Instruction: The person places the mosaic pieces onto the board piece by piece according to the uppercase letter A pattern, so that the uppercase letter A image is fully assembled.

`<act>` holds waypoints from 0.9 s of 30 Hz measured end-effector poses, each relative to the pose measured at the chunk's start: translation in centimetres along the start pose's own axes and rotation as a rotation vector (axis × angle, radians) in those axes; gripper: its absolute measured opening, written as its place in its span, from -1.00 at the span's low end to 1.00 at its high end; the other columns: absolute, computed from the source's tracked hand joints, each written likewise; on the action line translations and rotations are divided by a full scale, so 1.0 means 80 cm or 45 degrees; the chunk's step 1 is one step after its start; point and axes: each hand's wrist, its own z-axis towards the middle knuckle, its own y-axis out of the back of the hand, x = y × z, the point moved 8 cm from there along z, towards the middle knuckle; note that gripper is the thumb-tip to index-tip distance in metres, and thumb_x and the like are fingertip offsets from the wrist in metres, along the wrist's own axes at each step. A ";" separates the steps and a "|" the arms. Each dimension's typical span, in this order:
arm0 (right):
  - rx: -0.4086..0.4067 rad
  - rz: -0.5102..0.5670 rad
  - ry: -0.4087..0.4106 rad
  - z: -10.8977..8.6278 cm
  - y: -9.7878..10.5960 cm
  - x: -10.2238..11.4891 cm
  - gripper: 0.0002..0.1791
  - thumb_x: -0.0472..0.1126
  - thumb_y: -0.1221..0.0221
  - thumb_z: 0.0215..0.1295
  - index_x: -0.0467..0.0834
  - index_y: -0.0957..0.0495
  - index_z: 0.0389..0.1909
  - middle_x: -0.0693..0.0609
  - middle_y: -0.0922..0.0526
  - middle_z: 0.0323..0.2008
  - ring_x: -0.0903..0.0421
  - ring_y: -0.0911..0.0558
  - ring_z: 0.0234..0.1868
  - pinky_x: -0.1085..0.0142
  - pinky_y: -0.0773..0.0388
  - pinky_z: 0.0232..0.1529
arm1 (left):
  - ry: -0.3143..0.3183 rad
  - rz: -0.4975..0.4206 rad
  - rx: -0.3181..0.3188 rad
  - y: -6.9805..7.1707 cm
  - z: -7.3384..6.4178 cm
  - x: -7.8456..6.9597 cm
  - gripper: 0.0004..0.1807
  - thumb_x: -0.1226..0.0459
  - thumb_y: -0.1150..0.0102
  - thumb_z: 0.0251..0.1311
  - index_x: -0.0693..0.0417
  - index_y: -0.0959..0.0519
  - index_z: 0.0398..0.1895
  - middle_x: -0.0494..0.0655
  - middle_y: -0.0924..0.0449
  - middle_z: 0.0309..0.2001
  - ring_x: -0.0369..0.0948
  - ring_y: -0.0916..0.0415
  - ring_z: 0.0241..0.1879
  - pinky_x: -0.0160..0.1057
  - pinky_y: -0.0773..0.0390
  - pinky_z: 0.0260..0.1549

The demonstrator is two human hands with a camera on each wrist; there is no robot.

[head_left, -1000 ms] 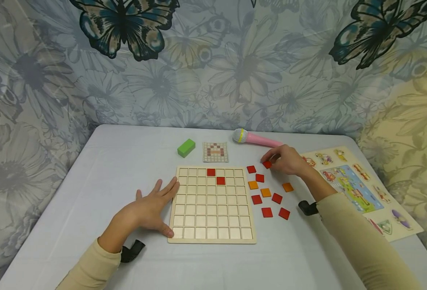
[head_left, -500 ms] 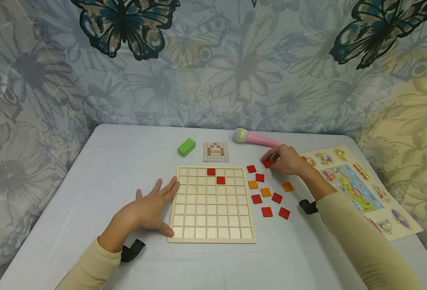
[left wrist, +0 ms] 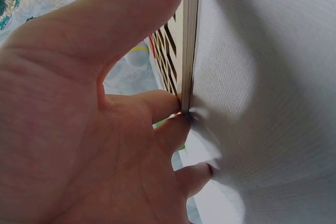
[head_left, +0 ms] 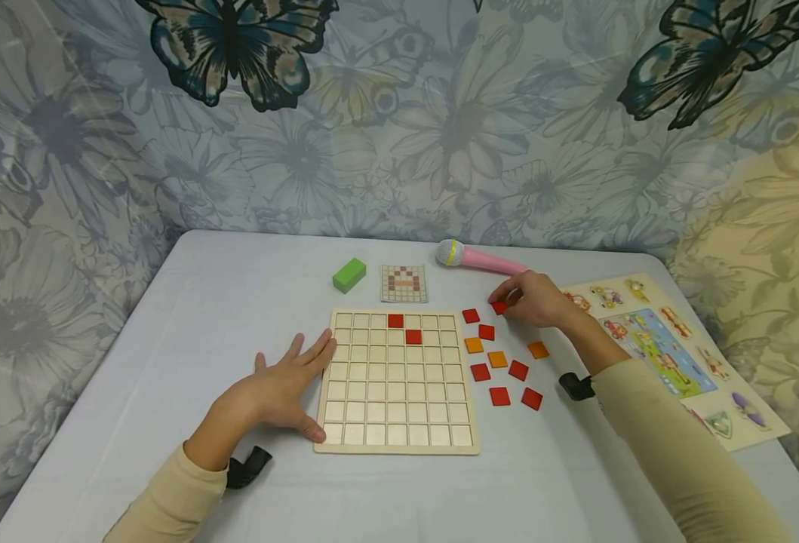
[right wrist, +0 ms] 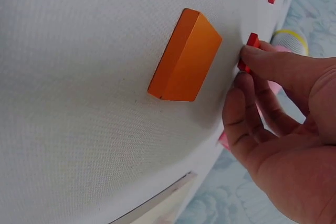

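My left hand [head_left: 277,392] lies with fingers spread along the left side of a wooden grid board [head_left: 396,454]; thumb and fingertips touch its edge, as the left wrist view also shows. Two red square tiles [head_left: 413,337] sit in cells of the board's top two rows. At the right, my right hand [head_left: 535,300] pinches another red tile [right wrist: 253,40] between thumb and fingers, at the table surface. Loose red tiles [head_left: 499,396] and orange tiles [head_left: 497,360] lie between the board and that hand. In the right wrist view one orange tile [right wrist: 186,59] is close by.
Behind the board are a green block [head_left: 349,276] and a small pattern card [head_left: 403,284]. A pink toy microphone [head_left: 484,261] lies beyond the right hand. A picture puzzle sheet [head_left: 745,377] lies at the right, partly under the right forearm. The table [head_left: 236,279] meets a patterned cloth backdrop.
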 end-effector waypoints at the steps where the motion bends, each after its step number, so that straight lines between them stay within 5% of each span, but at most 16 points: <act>1: -0.001 -0.003 0.001 0.000 0.000 0.000 -0.71 -0.42 -0.34 0.24 -0.19 -0.78 -0.02 -0.16 -0.77 -0.10 -0.11 -0.64 -0.09 0.06 -0.70 -0.05 | 0.000 0.001 0.001 0.000 0.001 0.001 0.55 -0.10 -0.73 -0.30 -0.01 0.13 0.72 -0.14 0.39 0.73 0.23 0.44 0.68 0.75 0.32 0.24; 27: 0.011 0.041 -0.011 -0.013 0.001 0.015 -0.72 -0.38 -0.34 0.26 -0.20 -0.78 0.00 -0.14 -0.79 -0.10 -0.08 -0.66 -0.11 0.10 -0.71 -0.09 | 0.009 -0.005 -0.002 0.001 -0.002 -0.001 0.56 -0.10 -0.74 -0.30 0.01 0.12 0.72 -0.12 0.37 0.73 0.24 0.42 0.67 0.75 0.31 0.25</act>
